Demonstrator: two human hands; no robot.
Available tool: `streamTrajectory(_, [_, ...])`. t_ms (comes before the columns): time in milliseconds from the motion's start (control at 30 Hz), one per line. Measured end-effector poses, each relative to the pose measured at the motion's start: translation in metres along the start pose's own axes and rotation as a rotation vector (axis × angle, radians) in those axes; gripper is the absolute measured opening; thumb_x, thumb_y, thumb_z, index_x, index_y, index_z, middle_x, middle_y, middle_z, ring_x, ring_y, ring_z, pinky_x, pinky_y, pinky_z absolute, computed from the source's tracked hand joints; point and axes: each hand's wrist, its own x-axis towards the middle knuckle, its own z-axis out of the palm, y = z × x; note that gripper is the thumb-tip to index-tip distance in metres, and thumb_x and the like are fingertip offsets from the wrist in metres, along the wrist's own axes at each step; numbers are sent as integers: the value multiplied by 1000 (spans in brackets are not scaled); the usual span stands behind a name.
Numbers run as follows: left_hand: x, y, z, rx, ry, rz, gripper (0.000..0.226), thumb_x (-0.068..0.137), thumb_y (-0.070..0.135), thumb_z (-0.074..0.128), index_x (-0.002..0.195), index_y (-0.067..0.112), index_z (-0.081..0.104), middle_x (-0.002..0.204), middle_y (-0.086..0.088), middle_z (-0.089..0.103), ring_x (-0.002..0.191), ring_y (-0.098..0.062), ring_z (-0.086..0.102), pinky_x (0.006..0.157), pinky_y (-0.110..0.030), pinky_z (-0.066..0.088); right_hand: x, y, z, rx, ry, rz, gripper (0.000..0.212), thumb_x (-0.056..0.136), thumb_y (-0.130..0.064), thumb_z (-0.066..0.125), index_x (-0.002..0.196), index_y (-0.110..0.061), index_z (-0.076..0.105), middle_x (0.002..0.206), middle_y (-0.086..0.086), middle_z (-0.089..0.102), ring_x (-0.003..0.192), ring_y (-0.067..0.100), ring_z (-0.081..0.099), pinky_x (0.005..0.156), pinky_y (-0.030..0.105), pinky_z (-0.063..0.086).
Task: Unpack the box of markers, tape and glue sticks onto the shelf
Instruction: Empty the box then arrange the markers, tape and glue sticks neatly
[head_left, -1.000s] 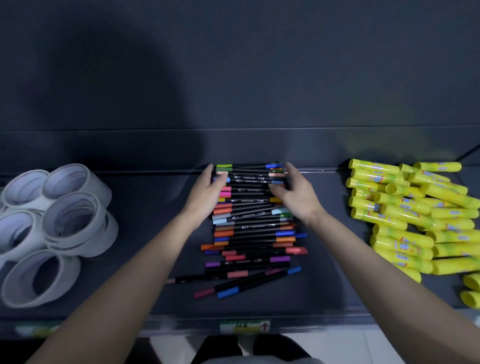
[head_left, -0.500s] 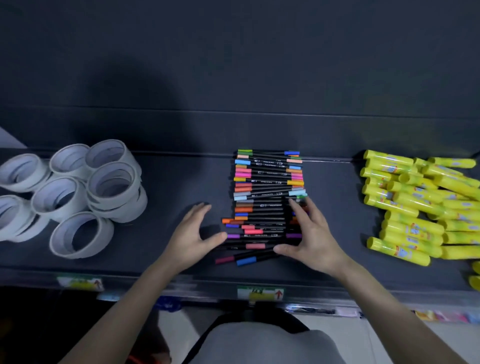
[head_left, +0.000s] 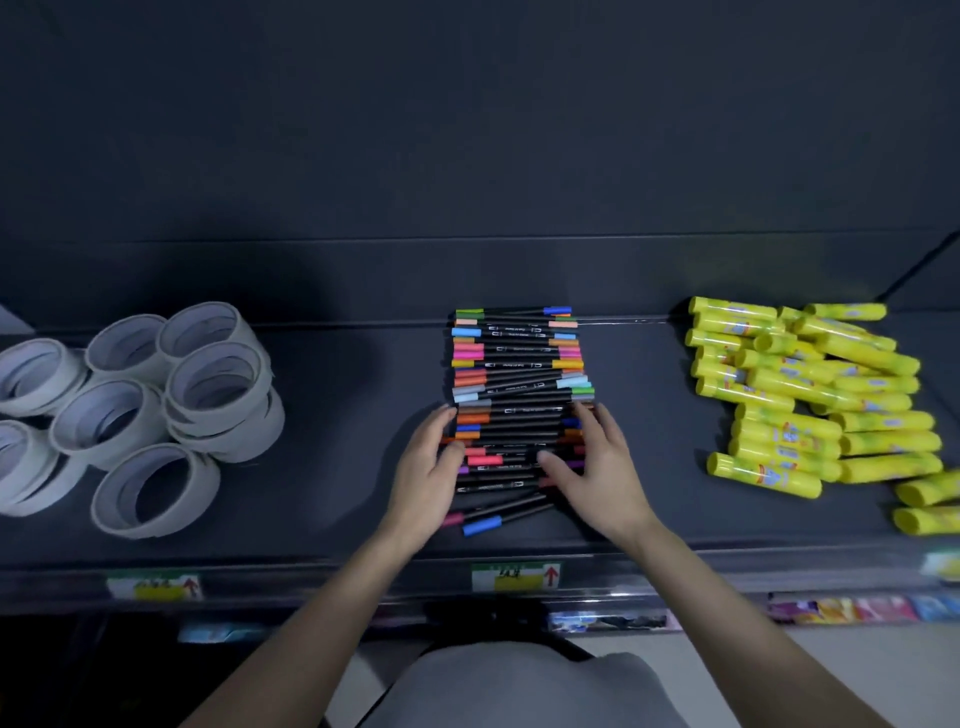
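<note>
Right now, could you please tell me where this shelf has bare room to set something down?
Two bare patches of shelf: one between the tape rolls and the markers, another between the markers and the glue sticks. The left patch looks wider. Both ends are crowded with piles, and the left hand and right hand touch the near markers.

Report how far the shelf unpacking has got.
Done: tape rolls sit left on the shelf, glue sticks piled right. In hand: the left hand and right hand press the ends of the markers, apparently squaring the row. Left: the front ones lie askew; the box is out of view.
</note>
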Motion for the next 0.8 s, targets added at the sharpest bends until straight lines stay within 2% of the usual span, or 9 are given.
streamTrajectory(100, [2, 9, 15, -83, 16, -5, 43, 99, 16, 39, 141, 22, 40, 147, 12, 34, 136, -6, 31, 115, -37, 29, -2, -4, 6, 69, 28, -12, 68, 93, -33, 56, 150, -17, 24, 159, 3, 13, 147, 13, 7, 114, 24, 14])
streamTrajectory(200, [-1, 5, 9, -87, -3, 28, 45, 99, 22, 42, 144, 25, 34, 143, 19, 25, 136, -2, 26, 102, -7, 32, -4, -1, -3, 203, 68, 26, 65, 87, -46, 55, 145, -28, 32, 150, -1, 34, 137, 23, 36, 112, 40, 34])
streamTrajectory(233, [-3, 0, 4, -45, -61, 49, 52, 98, 27, 47, 146, 26, 29, 147, 20, 18, 138, 0, 20, 101, -5, 31, -4, 3, -7, 228, 76, 24, 66, 83, -49, 56, 143, -30, 34, 145, -2, 39, 132, 22, 43, 106, 44, 42])
streamTrajectory(267, [-6, -3, -1, 21, -147, 64, 64, 94, 34, 54, 148, 29, 22, 152, 20, 6, 139, 2, 12, 109, -14, 26, -6, 5, -12, 214, 51, -3, 69, 82, -48, 61, 143, -30, 34, 144, -4, 39, 134, 17, 40, 105, 40, 44])
streamTrajectory(333, [-11, -7, -7, 202, -326, 50, 99, 78, 43, 72, 150, 37, 3, 153, 22, -20, 138, 5, 0, 111, -22, 16, -11, 9, -14, 104, -87, -96, 89, 79, -41, 72, 150, -28, 19, 154, -8, 17, 142, 2, 11, 112, 24, 30])
streamTrajectory(433, [-12, -4, -8, 421, -465, 68, 132, 58, 45, 85, 142, 50, -17, 144, 25, -40, 138, 3, -6, 112, -27, 24, -15, 11, -8, -169, -238, -166, 112, 74, -44, 77, 151, -31, -4, 157, -4, -20, 145, 12, -17, 119, 34, 10])
streamTrajectory(533, [-6, -1, -7, 448, -462, 90, 139, 51, 45, 88, 138, 55, -19, 142, 26, -42, 143, -5, -9, 114, -36, 27, -8, 6, -4, -204, -180, -163, 114, 73, -43, 78, 152, -29, -3, 157, 0, -21, 146, 18, -16, 120, 38, 9])
streamTrajectory(633, [-3, -4, -10, 414, -432, 71, 136, 54, 43, 88, 141, 52, -15, 145, 23, -39, 142, -4, -3, 112, -29, 26, 0, 4, -7, -128, -170, -129, 113, 74, -35, 79, 152, -28, -2, 158, -1, -19, 147, 15, -6, 120, 36, 17])
streamTrajectory(800, [2, -9, -7, 398, -313, 51, 127, 64, 38, 85, 144, 46, -14, 149, 21, -33, 144, -7, 5, 111, -29, 26, 2, 7, -13, -148, -192, -117, 110, 76, -37, 77, 153, -25, -1, 157, -7, -15, 145, 8, -12, 119, 31, 13])
